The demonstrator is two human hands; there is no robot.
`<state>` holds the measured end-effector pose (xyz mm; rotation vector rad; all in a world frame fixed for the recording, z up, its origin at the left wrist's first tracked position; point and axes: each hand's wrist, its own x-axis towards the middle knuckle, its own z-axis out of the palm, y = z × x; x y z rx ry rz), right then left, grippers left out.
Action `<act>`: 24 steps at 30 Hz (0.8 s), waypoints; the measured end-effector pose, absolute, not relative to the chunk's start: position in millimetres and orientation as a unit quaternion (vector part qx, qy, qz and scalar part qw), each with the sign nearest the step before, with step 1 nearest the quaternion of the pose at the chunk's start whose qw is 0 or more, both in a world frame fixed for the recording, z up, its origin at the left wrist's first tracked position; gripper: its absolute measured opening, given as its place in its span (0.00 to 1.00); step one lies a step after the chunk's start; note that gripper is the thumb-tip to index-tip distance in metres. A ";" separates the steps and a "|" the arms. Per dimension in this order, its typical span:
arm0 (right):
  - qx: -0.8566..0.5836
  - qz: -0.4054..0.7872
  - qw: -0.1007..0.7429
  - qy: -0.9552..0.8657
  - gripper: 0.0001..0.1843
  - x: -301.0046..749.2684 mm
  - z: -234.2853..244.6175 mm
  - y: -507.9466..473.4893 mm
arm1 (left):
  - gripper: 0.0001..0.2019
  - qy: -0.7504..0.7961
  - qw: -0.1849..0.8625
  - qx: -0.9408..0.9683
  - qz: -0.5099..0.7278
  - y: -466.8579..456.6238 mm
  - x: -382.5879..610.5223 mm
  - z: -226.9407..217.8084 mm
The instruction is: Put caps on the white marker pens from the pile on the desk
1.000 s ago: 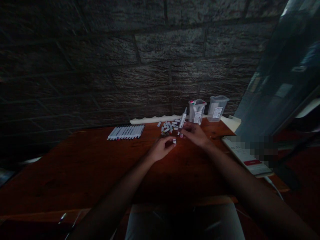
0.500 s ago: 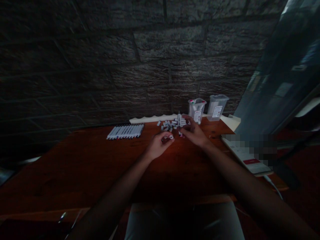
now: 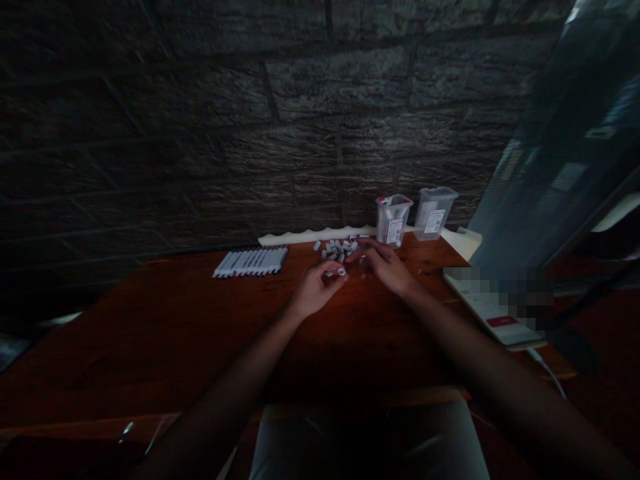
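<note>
One small white cylindrical cap (image 3: 343, 272) is pinched between the thumb and the fingers of the left hand (image 3: 315, 290), near the centre of the frame. To its right, the right hand (image 3: 389, 268) has its fingers partly bent and somewhat blurred; I cannot tell whether it has hold of something. Just beyond both hands lies a loose heap of short white pieces (image 3: 333, 248) on the reddish-brown wooden desk (image 3: 200, 333). Left of the centre, white slim markers (image 3: 251, 262) are lying side by side in a row. Behind the right hand stands a clear plastic container (image 3: 393, 227) with a white label.
</note>
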<state>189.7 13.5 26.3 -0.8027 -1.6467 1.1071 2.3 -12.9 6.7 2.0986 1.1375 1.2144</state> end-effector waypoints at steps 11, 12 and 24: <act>-0.312 0.401 0.486 -0.711 0.15 188.4 24.9 12.5 | 0.07 0.417 0.226 0.764 0.437 -12.1 1.9 5.7; -0.314 0.392 0.485 -0.716 0.16 188.3 26.7 11.1 | 0.07 0.418 0.225 0.763 0.439 -12.0 2.0 5.2; -0.316 0.361 0.561 -0.674 0.17 190.7 26.8 16.1 | 0.07 0.428 0.212 0.756 0.448 -10.4 0.8 4.7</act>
